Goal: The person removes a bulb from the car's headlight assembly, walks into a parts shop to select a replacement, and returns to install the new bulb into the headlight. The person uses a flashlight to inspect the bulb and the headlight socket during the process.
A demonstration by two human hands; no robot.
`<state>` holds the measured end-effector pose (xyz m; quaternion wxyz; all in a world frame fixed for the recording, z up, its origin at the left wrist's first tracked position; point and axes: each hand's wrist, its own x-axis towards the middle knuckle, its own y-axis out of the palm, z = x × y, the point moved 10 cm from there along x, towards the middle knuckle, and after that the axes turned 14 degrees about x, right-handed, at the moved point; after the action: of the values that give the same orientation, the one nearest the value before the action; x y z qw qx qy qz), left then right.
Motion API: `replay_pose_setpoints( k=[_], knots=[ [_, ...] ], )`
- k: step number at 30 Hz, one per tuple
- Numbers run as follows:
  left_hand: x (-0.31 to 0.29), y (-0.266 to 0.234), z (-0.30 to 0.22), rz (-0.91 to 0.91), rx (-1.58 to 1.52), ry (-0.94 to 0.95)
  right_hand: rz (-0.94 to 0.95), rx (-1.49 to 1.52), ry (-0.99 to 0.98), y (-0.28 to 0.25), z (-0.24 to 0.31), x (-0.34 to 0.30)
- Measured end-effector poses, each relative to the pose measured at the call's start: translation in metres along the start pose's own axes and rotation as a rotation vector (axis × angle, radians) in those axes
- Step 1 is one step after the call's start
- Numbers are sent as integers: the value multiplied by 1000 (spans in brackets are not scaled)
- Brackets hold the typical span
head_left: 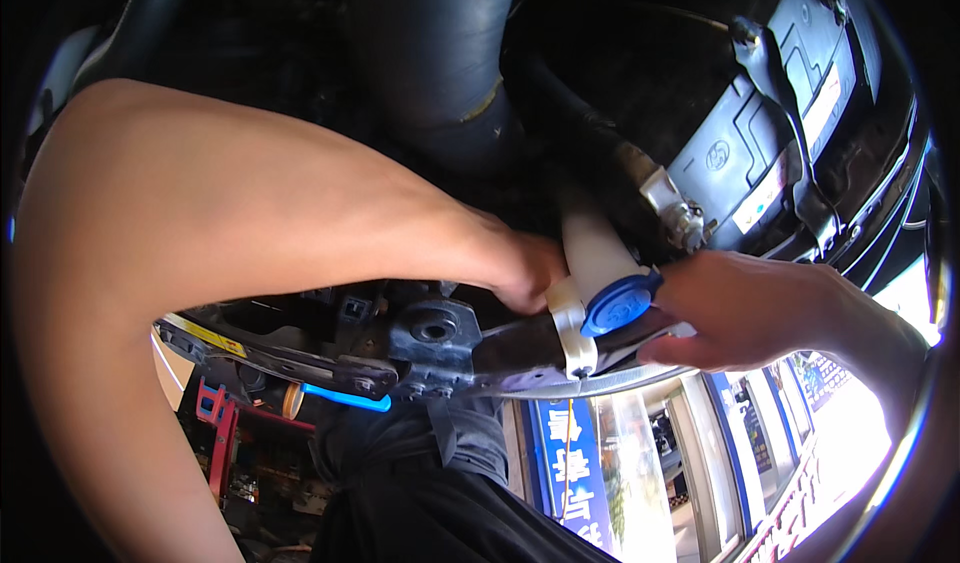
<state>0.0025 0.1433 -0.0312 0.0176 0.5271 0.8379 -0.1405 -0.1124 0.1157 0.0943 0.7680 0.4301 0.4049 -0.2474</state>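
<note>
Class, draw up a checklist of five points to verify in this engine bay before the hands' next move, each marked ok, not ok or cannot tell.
1. Right hand beside the blue cap: ok.
2. Blue cap fully sealed on the white filler neck: cannot tell; it sits at the neck's end.
3. Left hand's fingertips in sight: not ok; they are hidden around the filler neck.
4. Right hand clear of the battery terminal clamp: cannot tell; they look close, depth unclear.
5. Hold-down bar across the battery: ok.
</note>
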Motion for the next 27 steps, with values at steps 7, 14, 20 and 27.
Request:
replay_pose_setpoints(
  k=[7,14,20,27],
  knots=[
    [-2,-12,-9,17,-18,34,101,-45,119,4,-9,6],
    [-3,-20,-7,-27,-43,-34,142,-128,103,15,-19,15],
    [-4,-14,-10,98,41,-48,241,-94,180,17,-19,22],
    [3,-16,-17,397,159,18,302,5,223,28,-19,28]
  ],
)
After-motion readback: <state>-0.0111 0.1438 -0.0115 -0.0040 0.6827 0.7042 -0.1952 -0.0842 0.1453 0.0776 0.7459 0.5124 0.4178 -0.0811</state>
